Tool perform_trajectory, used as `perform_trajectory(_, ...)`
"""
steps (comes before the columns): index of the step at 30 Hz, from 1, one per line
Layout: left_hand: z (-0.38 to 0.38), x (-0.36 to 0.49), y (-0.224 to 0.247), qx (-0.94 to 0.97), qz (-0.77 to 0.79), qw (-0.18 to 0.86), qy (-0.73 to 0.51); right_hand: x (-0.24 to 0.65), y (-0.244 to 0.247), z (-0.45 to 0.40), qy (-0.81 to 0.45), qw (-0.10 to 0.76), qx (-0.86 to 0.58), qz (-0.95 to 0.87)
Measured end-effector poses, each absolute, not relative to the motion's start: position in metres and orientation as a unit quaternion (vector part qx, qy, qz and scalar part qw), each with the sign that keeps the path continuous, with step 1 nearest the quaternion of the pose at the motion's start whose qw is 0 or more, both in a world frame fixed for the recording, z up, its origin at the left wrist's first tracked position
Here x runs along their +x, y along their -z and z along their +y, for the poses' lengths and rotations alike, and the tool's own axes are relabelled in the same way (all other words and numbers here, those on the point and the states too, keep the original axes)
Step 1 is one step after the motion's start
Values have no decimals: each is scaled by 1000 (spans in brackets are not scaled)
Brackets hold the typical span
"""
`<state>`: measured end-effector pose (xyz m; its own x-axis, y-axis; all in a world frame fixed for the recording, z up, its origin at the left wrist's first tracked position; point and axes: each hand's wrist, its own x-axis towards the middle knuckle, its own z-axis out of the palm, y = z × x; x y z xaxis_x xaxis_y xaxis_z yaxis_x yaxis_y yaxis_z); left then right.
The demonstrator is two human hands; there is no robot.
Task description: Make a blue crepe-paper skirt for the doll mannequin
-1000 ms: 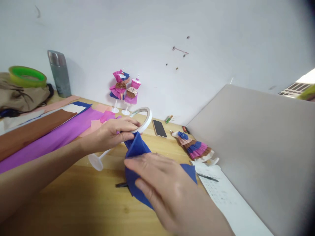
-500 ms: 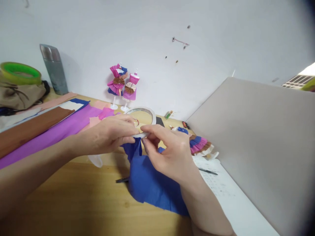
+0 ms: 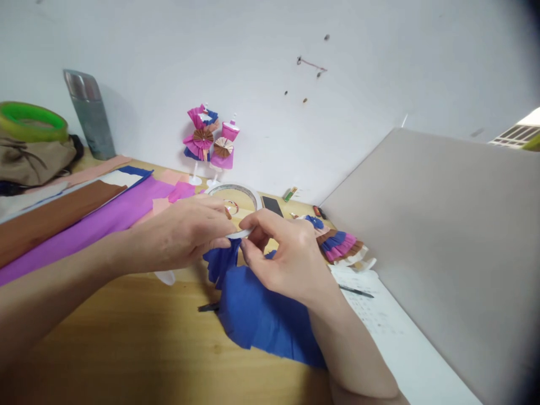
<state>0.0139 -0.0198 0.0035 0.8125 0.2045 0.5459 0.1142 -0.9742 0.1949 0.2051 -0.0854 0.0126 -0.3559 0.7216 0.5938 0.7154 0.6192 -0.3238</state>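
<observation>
The right hand (image 3: 287,256) has left the blue paper (image 3: 261,309), which lies just in front of the tape roll (image 3: 241,234), and both hands now pinch the roll's near edge, the left hand (image 3: 181,233) clamped beside it.

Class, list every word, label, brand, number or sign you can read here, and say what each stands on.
No text can be read for certain.
Paper sheet: rows of small dark marks, too small and blurred to read.
Tape roll: faint marks inside the ring, unreadable.
Small green item by the wall: too small to tell.
</observation>
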Motion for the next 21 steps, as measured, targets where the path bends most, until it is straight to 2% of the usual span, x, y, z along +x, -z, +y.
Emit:
perform_trajectory(8, -15, 16, 2, 945, 81, 101, -300, 207, -11, -80, -13, 346, -436, -831)
perform_trajectory(21, -10, 9, 2, 927, 79, 248, -269, 209, -14, -78, -55, 364, -409, -835)
